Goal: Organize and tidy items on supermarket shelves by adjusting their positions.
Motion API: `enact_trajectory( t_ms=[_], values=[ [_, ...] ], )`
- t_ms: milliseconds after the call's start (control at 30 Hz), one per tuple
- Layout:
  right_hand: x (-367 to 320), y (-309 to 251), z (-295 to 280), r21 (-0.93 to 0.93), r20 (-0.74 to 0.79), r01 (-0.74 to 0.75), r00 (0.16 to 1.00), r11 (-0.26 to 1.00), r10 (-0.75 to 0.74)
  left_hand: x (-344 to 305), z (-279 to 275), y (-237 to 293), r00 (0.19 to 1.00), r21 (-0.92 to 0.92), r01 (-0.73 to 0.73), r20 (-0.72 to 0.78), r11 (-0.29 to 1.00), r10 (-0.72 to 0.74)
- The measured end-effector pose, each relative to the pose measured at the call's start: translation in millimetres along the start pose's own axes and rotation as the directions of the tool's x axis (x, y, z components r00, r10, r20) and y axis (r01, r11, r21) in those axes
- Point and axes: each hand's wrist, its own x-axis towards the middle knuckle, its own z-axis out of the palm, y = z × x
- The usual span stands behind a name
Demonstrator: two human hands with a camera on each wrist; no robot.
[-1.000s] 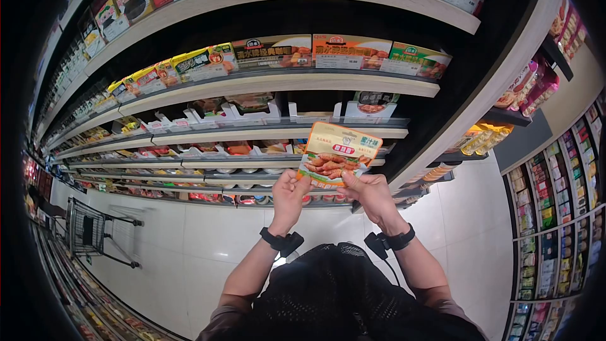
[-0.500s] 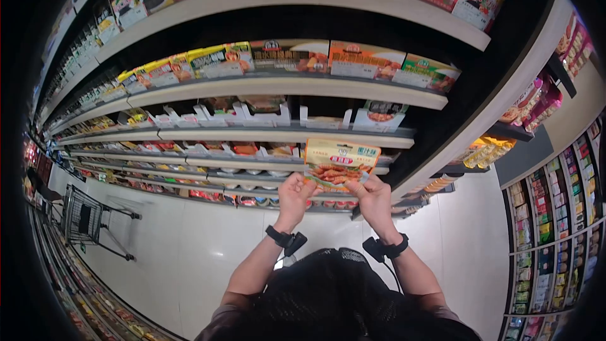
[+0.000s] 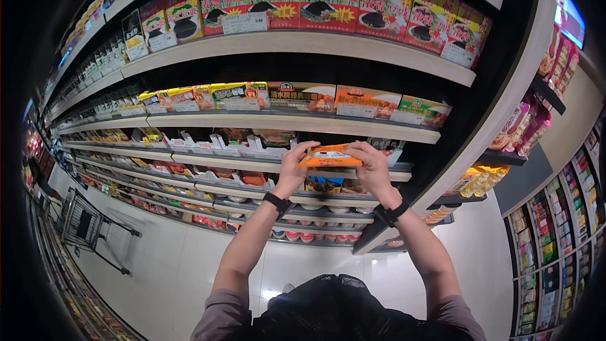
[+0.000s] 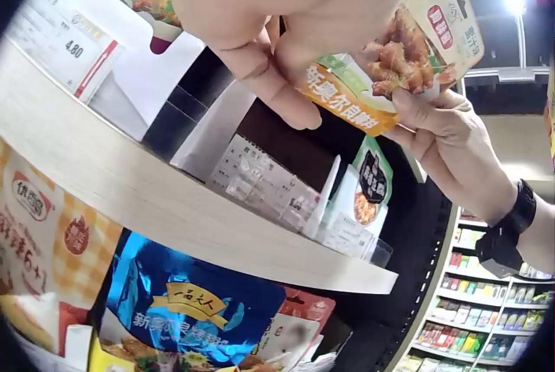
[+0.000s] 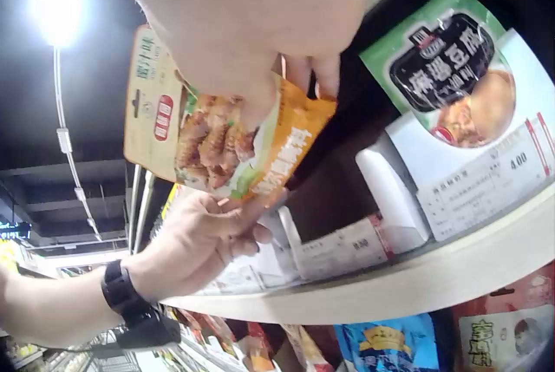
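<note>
An orange-and-cream marinade packet (image 3: 331, 156) with a picture of chicken wings is tilted flat before the shelf. My left hand (image 3: 293, 169) grips its left end, and my right hand (image 3: 374, 167) grips the right end. In the left wrist view, the right thumb presses on the front of the packet (image 4: 399, 55). The right wrist view shows the left fingers at the lower edge of the packet (image 5: 217, 142). Just behind it, a white display box (image 5: 342, 246) with a dark opening stands beside a green-topped packet (image 5: 451, 77).
Boxed goods (image 3: 303, 96) line the shelf above, with red boxes (image 3: 328, 3) higher up. Under the packet, a blue pouch (image 4: 191, 303) stands on a lower shelf. A dark upright (image 3: 486, 88) closes the shelf's right side. A shopping cart (image 3: 85, 221) stands on the floor at left.
Both hands have raised the packet and moved it toward the shelf, tipping its face from upright to nearly flat. The head view has shifted upward, showing more upper shelves.
</note>
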Motion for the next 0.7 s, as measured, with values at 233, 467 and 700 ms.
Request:
enact_trajectory(
  t_ms=[233,467,700],
  values=[
    [3.2,32.9,28.4,-0.092,-0.127,0.073,0.988,0.993,-0.085,13.1,7.9,-30.7,0.978,0.505,-0.130,-0.076,0.853,0.194],
    [8.7,47.5,44.6,-0.158,-0.152,-0.066,0.988,0.985,0.041,9.3,5.8,-38.2,0.988,0.274,0.052,-0.152,0.960,-0.010],
    [17.5,56.3,49.3,-0.108,-0.161,-0.135,0.980,0.985,0.117,0.8,9.8,-40.2,0.970,0.405,-0.031,-0.210,0.914,0.126]
  ],
)
